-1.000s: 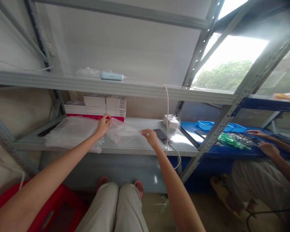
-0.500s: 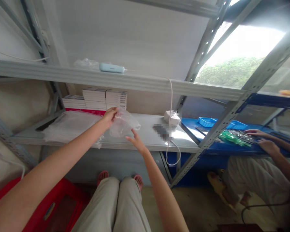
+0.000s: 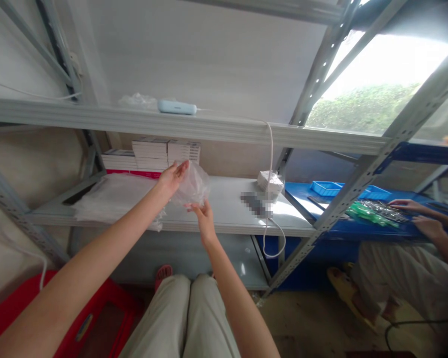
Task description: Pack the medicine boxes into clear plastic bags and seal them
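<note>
A clear plastic bag point(image 3: 197, 183) is held up over the grey shelf point(image 3: 227, 211), between my two hands. My left hand point(image 3: 173, 177) grips its upper left side, with the fingertips near the bag's top edge. At the bag's lower edge, my right hand point(image 3: 202, 215) pinches the film between thumb and fingers. To the left, a flat pile of clear plastic bags point(image 3: 112, 195) lies on the shelf, partly behind my left forearm.
Stacked white boxes point(image 3: 151, 154) stand at the back. A wrapped white block point(image 3: 271, 184) and a white cable point(image 3: 271, 149) are on the right. A pale blue device point(image 3: 176, 107) rests above. Another person's hands point(image 3: 427, 226) work at the blue table point(image 3: 330, 228). A red stool point(image 3: 108, 308) stands low left.
My right hand has moved up and left and now grips the bag's lower edge, where it was apart before. The bag is drawn more upright between my hands. The view has shifted slightly.
</note>
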Demonstrator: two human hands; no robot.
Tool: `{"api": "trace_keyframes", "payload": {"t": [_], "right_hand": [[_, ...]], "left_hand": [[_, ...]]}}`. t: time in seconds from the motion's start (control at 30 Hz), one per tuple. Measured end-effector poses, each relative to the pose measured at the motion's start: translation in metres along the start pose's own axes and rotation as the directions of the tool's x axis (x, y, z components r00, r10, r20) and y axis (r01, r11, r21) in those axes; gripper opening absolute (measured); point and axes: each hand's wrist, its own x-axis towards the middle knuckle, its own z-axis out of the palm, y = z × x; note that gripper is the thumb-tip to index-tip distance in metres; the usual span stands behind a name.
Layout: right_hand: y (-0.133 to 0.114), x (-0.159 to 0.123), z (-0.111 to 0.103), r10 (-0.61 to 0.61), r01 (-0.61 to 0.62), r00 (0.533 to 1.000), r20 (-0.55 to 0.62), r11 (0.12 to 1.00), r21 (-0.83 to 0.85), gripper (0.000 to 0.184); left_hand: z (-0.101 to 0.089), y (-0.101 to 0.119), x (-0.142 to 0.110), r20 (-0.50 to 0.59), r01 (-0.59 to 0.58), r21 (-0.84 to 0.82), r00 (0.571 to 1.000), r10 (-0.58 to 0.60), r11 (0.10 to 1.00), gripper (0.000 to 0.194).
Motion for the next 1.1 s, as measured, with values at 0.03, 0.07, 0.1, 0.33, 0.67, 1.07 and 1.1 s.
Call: {"api": "trace_keyframes", "payload": {"t": [0.03, 0.07, 0.1, 0.33, 0.67, 1.07, 1.1], "right_hand": [[-0.003, 0.004, -0.006, -0.018, 0.017, 0.999, -0.028, 0.999, -0.027, 0.050], [-0.005, 0.007, -0.013, -0.035, 0.031, 0.998, -0.061, 0.998, -0.063, 0.039], [-0.008, 0.010, -0.020, -0.048, 0.039, 0.995, -0.090, 0.994, -0.102, 0.031], [-0.007, 0.012, -0.048, -0.056, 0.031, 0.993, -0.107, 0.974, -0.224, 0.028], [-0.012, 0.011, -0.042, -0.032, 0.036, 0.999, 0.029, 0.991, -0.127, 0.063], [-0.010, 0.020, -0.106, -0.164, 0.145, 0.986, 0.007, 0.846, -0.514, 0.028], [-0.014, 0.021, -0.117, -0.192, 0.147, 0.981, -0.024, 0.821, -0.551, 0.028]], "left_hand": [[-0.005, -0.005, -0.006, 0.010, -0.010, 0.018, 1.000, 0.010, 1.000, 0.010], [-0.011, -0.011, -0.013, -0.003, -0.027, 0.056, 1.000, 0.028, 0.998, 0.016], [-0.018, -0.018, -0.020, -0.032, -0.056, 0.128, 0.998, 0.061, 0.990, 0.024], [-0.058, -0.065, -0.054, 0.124, -0.174, 0.789, 0.984, 0.125, 0.589, 0.027], [-0.040, -0.038, -0.049, 0.295, -0.398, 0.830, 0.908, 0.297, 0.391, 0.022], [-0.091, 0.026, -0.038, 0.237, 0.069, 0.631, 0.931, -0.277, 0.773, 0.040], [-0.098, 0.032, -0.039, 0.240, 0.097, 0.650, 0.915, -0.325, 0.754, 0.045]]}}
